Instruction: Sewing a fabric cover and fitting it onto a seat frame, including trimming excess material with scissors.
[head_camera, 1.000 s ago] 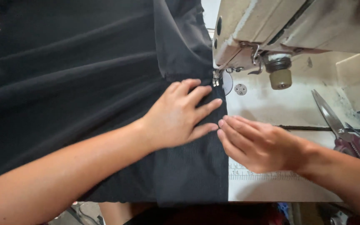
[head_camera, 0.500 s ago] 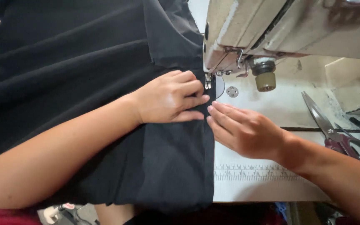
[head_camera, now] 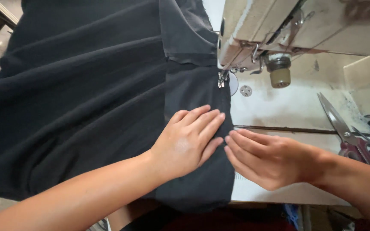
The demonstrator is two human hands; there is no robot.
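A large piece of black fabric (head_camera: pixel 86 107) covers most of the left and middle of the view, spread over the pale bench (head_camera: pixel 287 107) and spilling off its near edge. It is matte and soft-looking, with long shallow folds running across it. A narrower panel of the same dark cloth lies along its right side, and the straight right edge of that panel runs up to the metal presser foot (head_camera: pixel 222 79) of a cream-coloured sewing machine (head_camera: pixel 305 30), where the cloth sits under the foot.

The machine's upper body is cut off by the top of the frame, and the needle itself is too small to make out clearly. The fabric's far left and top run out of view, so its full shape cannot be told. Its near end hangs below the bench into shadow.

The left hand (head_camera: pixel 187 143) lies flat on the panel, palm down, fingers straight and together, pointing toward the foot; it presses the cloth and grips nothing. The right hand (head_camera: pixel 266 158) rests just beside it at the fabric's right edge, fingers stretched out and nearly touching the left fingertips; it seems to pin the edge rather than pinch it, though the thumb is hidden. Both hands sit near the presser foot, on the viewer's side of it.

Farther right on the bench lie scissors (head_camera: pixel 347 132) with dark red handles, partly cut off by the frame.
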